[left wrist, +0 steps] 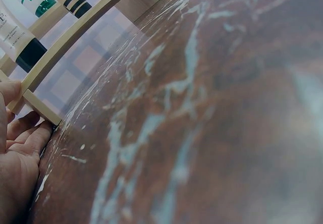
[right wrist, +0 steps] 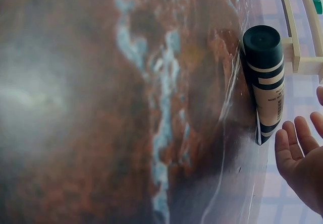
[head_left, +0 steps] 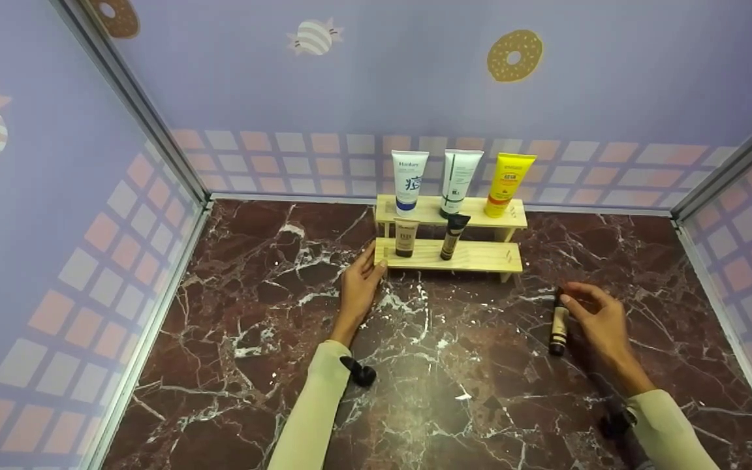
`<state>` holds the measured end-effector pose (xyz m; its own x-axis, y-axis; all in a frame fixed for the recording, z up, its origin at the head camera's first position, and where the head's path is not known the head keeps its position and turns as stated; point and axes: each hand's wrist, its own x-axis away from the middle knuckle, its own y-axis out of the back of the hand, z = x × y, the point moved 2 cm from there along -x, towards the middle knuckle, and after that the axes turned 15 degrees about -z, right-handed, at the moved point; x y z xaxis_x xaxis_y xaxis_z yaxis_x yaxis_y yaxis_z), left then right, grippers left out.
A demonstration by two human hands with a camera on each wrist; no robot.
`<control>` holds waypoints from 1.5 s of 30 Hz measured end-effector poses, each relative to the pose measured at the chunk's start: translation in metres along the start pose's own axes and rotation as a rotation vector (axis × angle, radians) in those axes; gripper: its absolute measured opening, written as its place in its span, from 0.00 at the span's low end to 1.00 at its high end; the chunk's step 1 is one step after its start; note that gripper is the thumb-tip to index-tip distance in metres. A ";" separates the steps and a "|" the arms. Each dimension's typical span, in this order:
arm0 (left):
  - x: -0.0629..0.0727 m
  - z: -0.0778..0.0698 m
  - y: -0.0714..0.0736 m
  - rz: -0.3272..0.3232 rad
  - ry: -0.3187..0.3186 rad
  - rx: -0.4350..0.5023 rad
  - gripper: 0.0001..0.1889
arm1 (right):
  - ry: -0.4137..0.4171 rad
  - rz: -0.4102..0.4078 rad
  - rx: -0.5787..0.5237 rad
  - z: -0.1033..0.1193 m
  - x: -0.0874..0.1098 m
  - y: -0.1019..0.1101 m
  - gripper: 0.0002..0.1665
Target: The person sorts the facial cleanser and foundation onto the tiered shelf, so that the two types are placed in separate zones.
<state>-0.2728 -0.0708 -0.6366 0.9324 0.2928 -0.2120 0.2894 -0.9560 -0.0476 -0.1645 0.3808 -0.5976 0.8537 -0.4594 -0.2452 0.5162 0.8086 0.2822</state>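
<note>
A two-step wooden rack (head_left: 474,258) stands against the back wall. My left hand (head_left: 358,282) grips the left end of its lower step, thumb on the board's top; in the left wrist view the fingers (left wrist: 31,135) reach beside the rack's leg. On the dark marbled table to the right lies a beige tube with black bands and a black cap (head_left: 559,323), cap end toward me. My right hand (head_left: 601,320) is beside its flat end, fingertips right at it. In the right wrist view those fingers (right wrist: 303,135) are extended beside the tube, not wrapped round it.
The upper step holds a white tube with a blue cap (head_left: 408,179), a white tube with a green cap (head_left: 461,179) and a yellow tube (head_left: 510,183). On the lower step stand a small beige tube (head_left: 405,236) and a black tube (head_left: 454,236). Patterned walls enclose the table.
</note>
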 end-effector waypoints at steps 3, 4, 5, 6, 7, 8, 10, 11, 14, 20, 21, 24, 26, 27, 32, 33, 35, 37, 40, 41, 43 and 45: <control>0.000 0.000 0.000 0.003 -0.007 -0.002 0.30 | -0.028 0.016 0.001 -0.002 0.001 0.002 0.21; 0.000 0.000 0.000 0.004 -0.008 -0.003 0.30 | -0.038 0.022 0.006 -0.003 0.001 0.003 0.22; 0.000 0.000 0.000 0.005 -0.008 -0.002 0.31 | -0.050 0.026 0.008 -0.005 0.001 0.004 0.23; 0.000 -0.001 0.000 0.007 -0.007 -0.003 0.31 | -0.055 0.029 0.019 -0.005 0.001 0.005 0.24; 0.000 -0.001 0.000 0.008 -0.008 -0.006 0.31 | -0.056 0.030 0.034 -0.006 0.001 0.006 0.24; 0.000 -0.001 0.000 0.010 -0.007 -0.006 0.31 | -0.054 0.031 0.051 -0.006 0.001 0.007 0.25; 0.000 0.000 0.000 0.013 -0.006 -0.006 0.31 | -0.038 0.032 0.087 -0.007 0.001 0.008 0.25; 0.000 0.000 0.000 0.015 -0.006 -0.006 0.31 | -0.028 0.030 0.100 -0.007 0.001 0.009 0.25; 0.000 0.001 0.001 0.018 -0.008 -0.001 0.31 | -0.003 0.024 0.115 -0.009 0.002 0.010 0.24; -0.001 0.000 0.000 0.016 -0.007 -0.008 0.31 | -0.002 0.010 0.142 -0.012 0.005 0.010 0.22; 0.000 0.000 0.000 0.014 -0.007 -0.015 0.31 | -0.006 0.009 0.154 -0.012 0.005 0.010 0.22; 0.000 -0.001 0.000 0.011 -0.006 -0.035 0.31 | -0.020 0.017 0.166 -0.013 0.005 0.009 0.22; 0.000 -0.001 0.000 0.009 -0.004 -0.043 0.31 | -0.026 0.030 0.170 -0.013 0.006 0.009 0.23; 0.000 -0.002 0.000 0.008 -0.003 -0.042 0.31 | -0.027 0.039 0.174 -0.013 0.006 0.008 0.24; 0.001 0.000 0.000 0.000 -0.003 -0.034 0.30 | -0.047 0.091 0.189 -0.011 0.008 0.006 0.27; 0.001 0.000 0.000 -0.002 -0.005 -0.033 0.30 | -0.051 0.098 0.196 -0.011 0.008 0.005 0.28; 0.001 0.001 0.000 -0.003 -0.012 -0.032 0.30 | -0.054 0.109 0.216 -0.010 0.009 0.003 0.29; 0.001 0.000 0.001 -0.006 -0.020 -0.042 0.30 | -0.041 0.122 0.253 -0.009 0.009 0.002 0.30; 0.002 0.000 0.001 -0.011 -0.026 -0.071 0.30 | -0.006 0.131 0.307 -0.008 0.009 -0.001 0.33; 0.002 0.000 0.002 -0.012 -0.025 -0.077 0.31 | 0.009 0.132 0.324 -0.007 0.010 -0.003 0.33; 0.002 0.000 0.002 -0.013 -0.021 -0.079 0.31 | 0.033 0.133 0.342 -0.006 0.010 -0.005 0.34; 0.002 0.000 0.001 -0.012 -0.017 -0.069 0.31 | 0.049 0.131 0.353 -0.006 0.010 -0.007 0.34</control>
<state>-0.2708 -0.0713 -0.6367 0.9250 0.3036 -0.2283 0.3156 -0.9487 0.0171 -0.1595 0.3727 -0.6076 0.9143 -0.3350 -0.2275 0.4017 0.6788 0.6147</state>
